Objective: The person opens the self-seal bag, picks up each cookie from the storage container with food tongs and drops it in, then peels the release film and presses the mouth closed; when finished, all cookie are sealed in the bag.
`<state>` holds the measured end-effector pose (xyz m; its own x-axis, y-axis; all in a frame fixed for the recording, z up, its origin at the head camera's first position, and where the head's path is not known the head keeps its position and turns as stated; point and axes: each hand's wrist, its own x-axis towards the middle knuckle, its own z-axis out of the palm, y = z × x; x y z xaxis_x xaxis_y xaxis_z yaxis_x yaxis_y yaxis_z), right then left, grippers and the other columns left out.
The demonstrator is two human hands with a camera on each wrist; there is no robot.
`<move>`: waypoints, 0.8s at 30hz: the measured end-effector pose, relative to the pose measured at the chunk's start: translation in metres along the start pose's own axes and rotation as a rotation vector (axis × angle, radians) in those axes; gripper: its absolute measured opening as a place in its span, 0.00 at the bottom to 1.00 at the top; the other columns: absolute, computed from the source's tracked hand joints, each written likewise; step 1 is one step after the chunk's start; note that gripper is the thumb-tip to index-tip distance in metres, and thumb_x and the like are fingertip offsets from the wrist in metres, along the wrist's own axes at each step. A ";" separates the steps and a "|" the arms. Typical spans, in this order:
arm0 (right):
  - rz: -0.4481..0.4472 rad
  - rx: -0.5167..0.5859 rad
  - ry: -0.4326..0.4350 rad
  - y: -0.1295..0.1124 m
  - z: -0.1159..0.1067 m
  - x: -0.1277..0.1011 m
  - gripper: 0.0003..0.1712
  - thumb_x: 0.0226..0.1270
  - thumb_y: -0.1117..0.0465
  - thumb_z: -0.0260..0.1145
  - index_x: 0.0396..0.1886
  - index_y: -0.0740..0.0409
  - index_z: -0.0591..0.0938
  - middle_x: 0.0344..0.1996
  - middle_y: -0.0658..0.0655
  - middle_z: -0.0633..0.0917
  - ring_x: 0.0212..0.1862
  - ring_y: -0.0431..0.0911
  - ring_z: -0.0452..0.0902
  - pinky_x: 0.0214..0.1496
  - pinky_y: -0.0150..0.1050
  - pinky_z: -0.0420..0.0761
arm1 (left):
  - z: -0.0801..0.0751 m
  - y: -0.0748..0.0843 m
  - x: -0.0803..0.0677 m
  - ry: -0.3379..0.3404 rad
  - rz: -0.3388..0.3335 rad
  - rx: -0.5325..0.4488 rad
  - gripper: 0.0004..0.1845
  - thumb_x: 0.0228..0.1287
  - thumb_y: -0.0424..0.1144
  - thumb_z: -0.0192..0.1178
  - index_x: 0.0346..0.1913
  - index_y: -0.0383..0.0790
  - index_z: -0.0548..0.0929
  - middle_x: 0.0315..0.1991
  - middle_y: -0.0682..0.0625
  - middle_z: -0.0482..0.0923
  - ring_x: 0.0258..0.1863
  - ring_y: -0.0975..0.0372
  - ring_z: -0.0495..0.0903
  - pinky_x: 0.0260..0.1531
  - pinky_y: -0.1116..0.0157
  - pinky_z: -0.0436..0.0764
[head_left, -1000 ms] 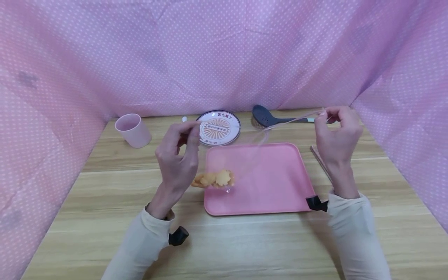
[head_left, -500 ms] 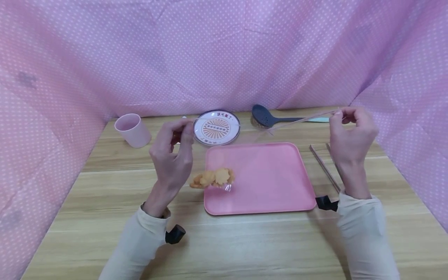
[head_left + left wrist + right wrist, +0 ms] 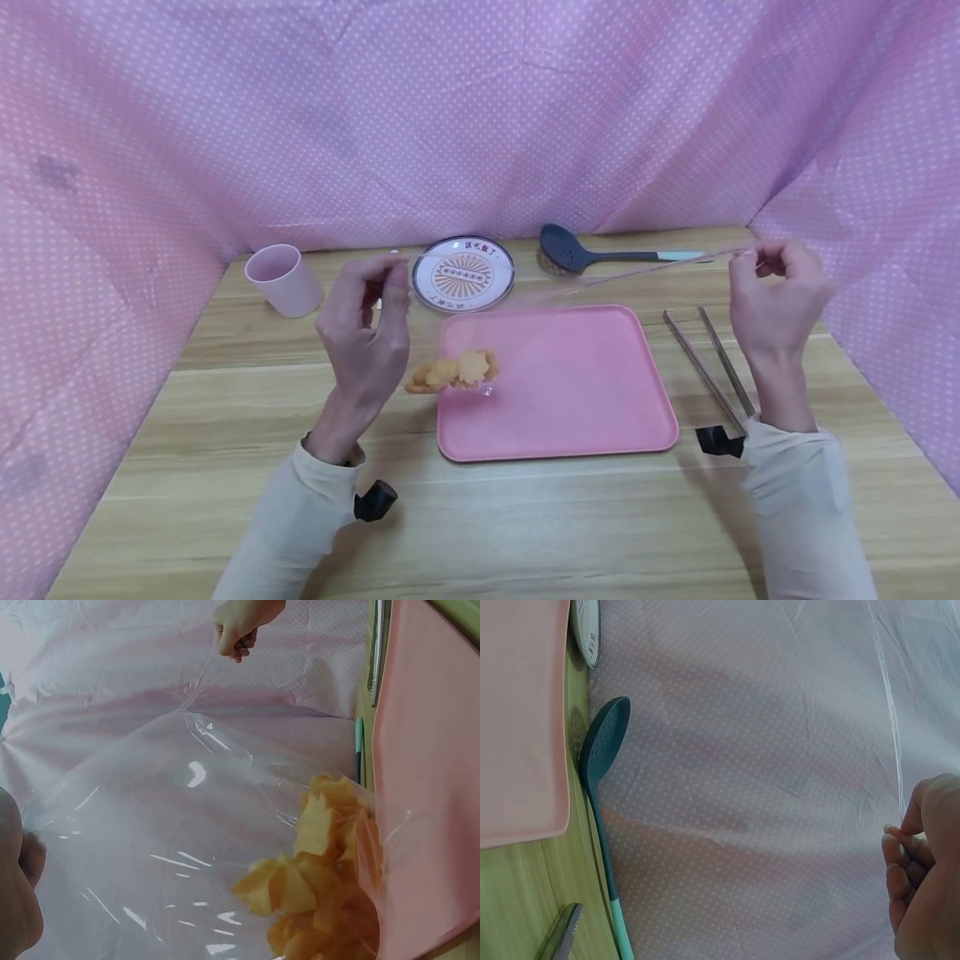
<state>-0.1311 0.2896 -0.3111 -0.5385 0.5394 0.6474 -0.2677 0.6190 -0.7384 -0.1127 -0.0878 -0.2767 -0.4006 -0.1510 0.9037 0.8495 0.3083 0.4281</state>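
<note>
Since the earlier frames both hands draw wider apart, stretching the clear plastic bag between them, and the right hand uncovers the chopsticks.

At far left a pink cup stands on the wooden table. The left hand pinches one edge of the bag, fingers curled. Yellow flower-shaped snacks hang in the bag over the left rim of the pink tray. Behind lie a patterned plate and a dark slotted ladle. The right hand pinches the bag's other edge, held taut.
</note>
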 end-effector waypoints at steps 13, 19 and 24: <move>0.035 0.033 0.019 0.011 0.000 0.002 0.12 0.64 0.70 0.60 0.24 0.55 0.84 0.21 0.31 0.77 0.25 0.28 0.70 0.38 0.26 0.69 | 0.009 0.009 -0.002 0.070 0.080 0.027 0.05 0.63 0.15 0.60 0.39 0.22 0.81 0.30 0.36 0.80 0.26 0.57 0.72 0.30 0.74 0.71; 0.097 0.022 0.010 0.021 -0.007 0.004 0.20 0.64 0.68 0.60 0.21 0.36 0.78 0.21 0.33 0.77 0.25 0.29 0.70 0.36 0.26 0.69 | 0.007 0.012 0.001 0.103 0.102 0.025 0.07 0.60 0.13 0.61 0.39 0.22 0.82 0.29 0.36 0.79 0.26 0.57 0.72 0.32 0.74 0.71; 0.060 -0.037 -0.094 0.030 -0.016 0.005 0.14 0.63 0.69 0.60 0.22 0.46 0.80 0.19 0.29 0.76 0.24 0.29 0.70 0.34 0.24 0.70 | 0.002 0.009 0.005 0.038 0.114 0.038 0.10 0.57 0.10 0.61 0.38 0.22 0.82 0.32 0.36 0.81 0.26 0.55 0.73 0.34 0.72 0.72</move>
<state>-0.1293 0.3197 -0.3276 -0.6255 0.5211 0.5808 -0.2045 0.6088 -0.7665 -0.1077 -0.0835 -0.2686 -0.2885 -0.1480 0.9460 0.8751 0.3603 0.3232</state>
